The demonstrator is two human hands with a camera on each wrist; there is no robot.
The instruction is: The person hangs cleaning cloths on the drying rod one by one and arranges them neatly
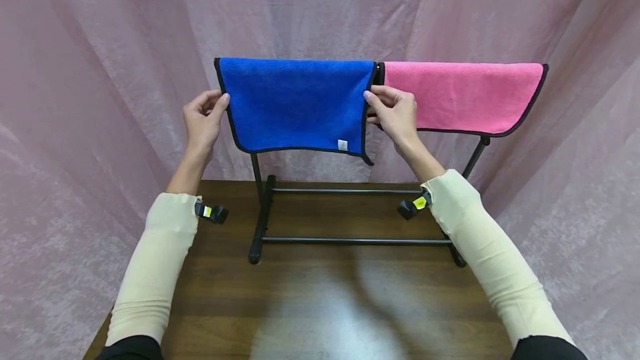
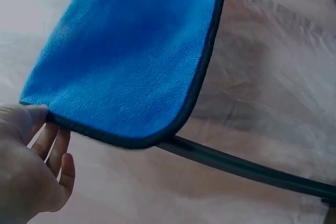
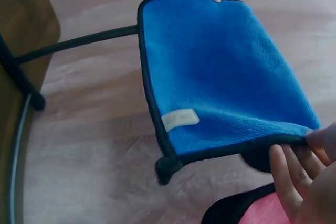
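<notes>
left hand: fingers pinch blue towel edge | right hand: fingers pinch other edge | pink towel alongside on rack

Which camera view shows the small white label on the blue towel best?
The right wrist view: the white label lies close and large on the blue towel, near its black-trimmed corner. The head view shows the label only as a tiny patch near the lower right corner. The left wrist view shows the towel but no label.
</notes>
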